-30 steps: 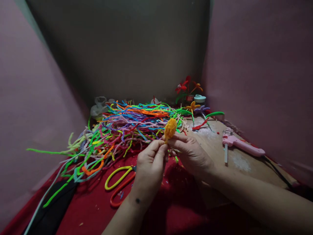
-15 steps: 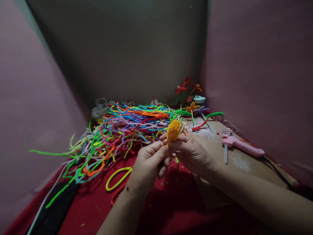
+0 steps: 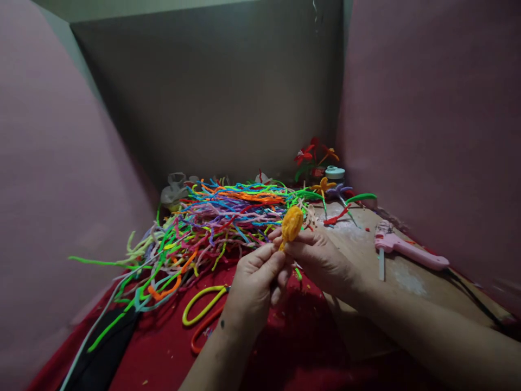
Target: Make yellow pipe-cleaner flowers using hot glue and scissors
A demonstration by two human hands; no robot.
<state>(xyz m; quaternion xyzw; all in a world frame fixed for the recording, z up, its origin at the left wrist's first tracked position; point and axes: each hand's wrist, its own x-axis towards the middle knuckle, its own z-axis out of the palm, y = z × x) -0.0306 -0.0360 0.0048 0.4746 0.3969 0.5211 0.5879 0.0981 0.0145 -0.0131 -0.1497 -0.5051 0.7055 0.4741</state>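
Note:
A yellow-orange fuzzy pipe cleaner piece (image 3: 292, 222), bent into a rounded petal-like shape, stands upright between my hands. My left hand (image 3: 258, 271) pinches its twisted lower end between thumb and forefinger. My right hand (image 3: 315, 252) closes on the same base from the other side, fingertips against the left ones. Behind them spreads a big heap of many-coloured pipe cleaners (image 3: 236, 209). Beside my left forearm lie scissors with one yellow and one red handle loop (image 3: 191, 304); their blades are hidden under the hand.
At right, a pink glue gun (image 3: 415, 252) with a dark cord rests on a brown board (image 3: 358, 260). Finished pipe cleaner flowers (image 3: 323, 184) and a jar with a pale lid (image 3: 335, 172) stand behind. Red cloth (image 3: 163, 342) covers the surface. Walls rise on both sides.
The yellow-orange piece has turned slightly in my fingers and shows a more looped face. The head view has tilted up a little, so everything sits lower and further right.

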